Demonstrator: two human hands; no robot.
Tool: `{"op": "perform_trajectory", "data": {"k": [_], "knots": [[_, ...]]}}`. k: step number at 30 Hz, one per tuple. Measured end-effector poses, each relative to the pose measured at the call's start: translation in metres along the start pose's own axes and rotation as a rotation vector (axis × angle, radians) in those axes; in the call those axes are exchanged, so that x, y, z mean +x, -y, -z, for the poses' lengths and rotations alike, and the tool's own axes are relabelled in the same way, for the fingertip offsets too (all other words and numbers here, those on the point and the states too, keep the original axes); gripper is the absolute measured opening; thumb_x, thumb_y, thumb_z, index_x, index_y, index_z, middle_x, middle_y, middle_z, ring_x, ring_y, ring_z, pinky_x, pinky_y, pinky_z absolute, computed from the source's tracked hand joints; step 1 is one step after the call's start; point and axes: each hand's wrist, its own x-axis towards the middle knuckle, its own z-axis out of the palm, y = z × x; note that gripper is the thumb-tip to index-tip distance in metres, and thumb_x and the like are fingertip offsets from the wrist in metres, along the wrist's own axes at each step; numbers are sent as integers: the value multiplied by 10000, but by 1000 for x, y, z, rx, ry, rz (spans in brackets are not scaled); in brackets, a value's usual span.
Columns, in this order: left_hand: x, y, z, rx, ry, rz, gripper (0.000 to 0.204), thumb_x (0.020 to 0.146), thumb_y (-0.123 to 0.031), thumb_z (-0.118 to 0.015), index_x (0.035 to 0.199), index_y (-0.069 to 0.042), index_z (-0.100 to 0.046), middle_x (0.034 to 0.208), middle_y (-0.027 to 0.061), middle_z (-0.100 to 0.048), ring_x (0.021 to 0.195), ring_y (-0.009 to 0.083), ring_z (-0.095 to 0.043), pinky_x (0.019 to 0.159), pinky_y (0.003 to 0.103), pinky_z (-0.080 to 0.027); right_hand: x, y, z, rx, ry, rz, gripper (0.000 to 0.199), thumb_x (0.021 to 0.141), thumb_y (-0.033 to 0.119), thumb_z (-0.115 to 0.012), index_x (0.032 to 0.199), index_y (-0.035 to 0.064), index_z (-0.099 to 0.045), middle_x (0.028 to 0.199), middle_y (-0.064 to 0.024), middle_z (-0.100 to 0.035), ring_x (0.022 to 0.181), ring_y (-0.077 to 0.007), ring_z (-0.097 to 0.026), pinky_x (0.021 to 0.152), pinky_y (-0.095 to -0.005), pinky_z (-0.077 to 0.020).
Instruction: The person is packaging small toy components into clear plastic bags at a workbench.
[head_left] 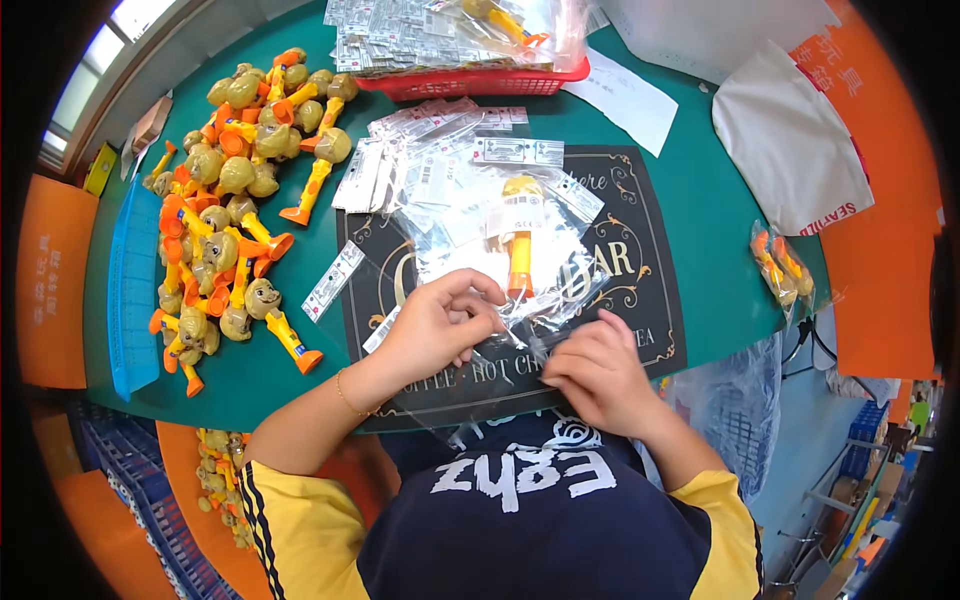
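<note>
My left hand (455,322) is closed, with thumb and fingers pinched on the edge of a clear plastic bag (500,345). My right hand (598,372) sits to its right, fingers curled in a pinch at the other side of the bag's film. Just beyond both hands, a yellow and orange toy (520,262) with a rounded gold head lies upright in view, under or inside clear film with a printed label over it. Glare hides which film covers it. Loose clear bags with printed headers (430,165) are heaped beyond the toy.
A black patterned mat (640,290) lies under the work on the green table (725,270). Many similar toys (235,200) are piled left, beside a blue tray (133,300). At the back is a red basket (470,85) of bags; at right, bagged toys (782,265) and white cloth (790,140).
</note>
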Motion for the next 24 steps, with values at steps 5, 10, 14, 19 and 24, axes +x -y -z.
{"op": "perform_trajectory", "data": {"k": [5, 10, 14, 19, 24], "knots": [[-1, -2, 1, 35, -4, 22, 269, 899, 20, -582, 1163, -30, -568, 907, 93, -714, 567, 25, -544, 481, 160, -437, -59, -18, 71, 113, 125, -251, 117, 768, 29, -730, 847, 62, -650, 860, -61, -639, 833, -282, -605, 771, -387, -472], [-2, -14, -3, 37, -3, 63, 384, 904, 9, -581, 1270, -53, -480, 914, 105, -713, 561, 37, -554, 506, 177, -463, -182, -38, 92, -186, 439, -723, 102, 770, 84, -731, 868, 66, -711, 826, -98, -686, 818, -324, -646, 742, -399, -499], [-5, -15, -6, 71, -5, 79, 398, 907, -2, -589, 1280, -66, -464, 917, 106, -713, 584, 48, -585, 529, 179, -477, -187, -38, 71, -153, 569, -908, 137, 797, 187, -748, 895, 95, -774, 834, -101, -729, 729, -295, -673, 655, -390, -508], [-9, -8, -6, 216, 61, 22, 390, 912, -9, -593, 1274, -75, -464, 921, 106, -713, 614, 60, -615, 568, 183, -493, -90, -11, 83, 106, 399, -556, 87, 796, 165, -775, 795, 84, -743, 767, -79, -702, 704, -293, -667, 668, -396, -499], [-16, -14, -6, 332, 92, 8, 369, 912, -4, -596, 1258, -70, -486, 905, 88, -719, 641, 46, -619, 589, 181, -490, -25, -15, 56, 26, 30, -70, 233, 723, 45, -770, 942, 103, -719, 945, -42, -698, 845, -253, -666, 687, -349, -488]]}}
